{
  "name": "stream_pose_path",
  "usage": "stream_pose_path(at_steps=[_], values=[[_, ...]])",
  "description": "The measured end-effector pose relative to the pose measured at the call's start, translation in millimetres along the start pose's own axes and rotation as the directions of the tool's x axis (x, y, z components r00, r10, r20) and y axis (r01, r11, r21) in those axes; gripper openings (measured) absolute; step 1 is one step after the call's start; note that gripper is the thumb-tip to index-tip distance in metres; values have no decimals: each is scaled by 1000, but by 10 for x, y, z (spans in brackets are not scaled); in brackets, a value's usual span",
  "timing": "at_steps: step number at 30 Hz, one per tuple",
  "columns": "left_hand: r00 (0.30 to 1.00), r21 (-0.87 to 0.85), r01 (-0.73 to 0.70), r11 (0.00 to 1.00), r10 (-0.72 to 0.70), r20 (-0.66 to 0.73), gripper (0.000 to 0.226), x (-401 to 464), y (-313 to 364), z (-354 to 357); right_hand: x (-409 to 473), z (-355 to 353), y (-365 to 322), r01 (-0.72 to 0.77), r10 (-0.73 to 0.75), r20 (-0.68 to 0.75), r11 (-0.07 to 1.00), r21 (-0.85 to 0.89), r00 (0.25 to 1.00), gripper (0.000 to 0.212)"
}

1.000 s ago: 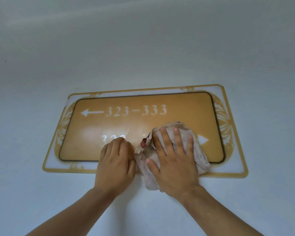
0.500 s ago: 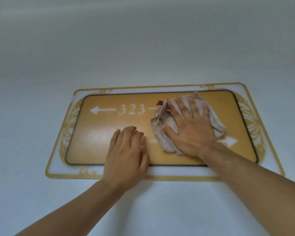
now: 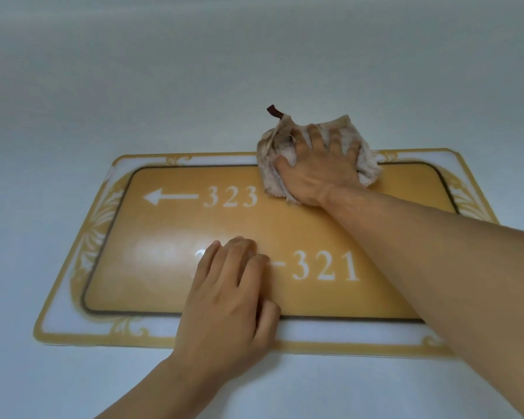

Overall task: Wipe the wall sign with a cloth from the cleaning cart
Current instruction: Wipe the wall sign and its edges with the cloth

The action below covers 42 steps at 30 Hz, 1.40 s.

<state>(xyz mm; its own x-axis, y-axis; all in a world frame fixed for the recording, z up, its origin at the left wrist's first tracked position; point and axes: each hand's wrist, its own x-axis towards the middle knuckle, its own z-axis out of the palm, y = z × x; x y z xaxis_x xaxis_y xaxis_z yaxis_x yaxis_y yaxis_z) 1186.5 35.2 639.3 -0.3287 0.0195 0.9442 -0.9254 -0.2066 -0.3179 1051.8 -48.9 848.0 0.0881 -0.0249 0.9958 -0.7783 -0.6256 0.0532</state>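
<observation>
A gold wall sign [image 3: 170, 225] with a white ornate border shows an arrow, "323" and "321" in white. My right hand [image 3: 318, 167] presses a crumpled pale speckled cloth [image 3: 365, 164] flat against the sign's top edge, right of centre; part of the cloth overlaps onto the wall above. A dark red tag sticks up from the cloth. My left hand [image 3: 227, 300] rests on the lower middle of the sign with its fingers together, and it covers part of the lower number row. My right forearm hides the sign's right side.
A plain pale wall [image 3: 194, 71] surrounds the sign on all sides. A bright glare patch lies on the sign's lower left.
My right hand has slid the cloth from the sign's lower right up to its top edge, uncovering "321". My left hand stays on the lower part of the sign.
</observation>
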Motion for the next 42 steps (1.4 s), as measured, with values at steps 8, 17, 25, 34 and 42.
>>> stream_pose_path(at_steps=[8,17,25,34,42], values=[[1000,-8,17,1000,-17,22,43,-55,12,-20,-236,-16,-37,34,-33,47,999,-34,998,75],[991,38,-23,999,17,134,47,-302,-71,-182,-1204,87,-243,134,-127,71,986,-96,989,76],[978,23,95,995,-98,187,50,-723,-311,-432,-1995,137,-377,190,-187,32,973,-129,982,74],[971,96,166,981,-179,158,52,-610,-833,-647,-2191,160,-470,223,-215,69,964,-142,974,76],[975,146,187,972,-202,98,40,-167,-966,-491,-1762,171,-389,361,-359,38,925,-115,932,76]])
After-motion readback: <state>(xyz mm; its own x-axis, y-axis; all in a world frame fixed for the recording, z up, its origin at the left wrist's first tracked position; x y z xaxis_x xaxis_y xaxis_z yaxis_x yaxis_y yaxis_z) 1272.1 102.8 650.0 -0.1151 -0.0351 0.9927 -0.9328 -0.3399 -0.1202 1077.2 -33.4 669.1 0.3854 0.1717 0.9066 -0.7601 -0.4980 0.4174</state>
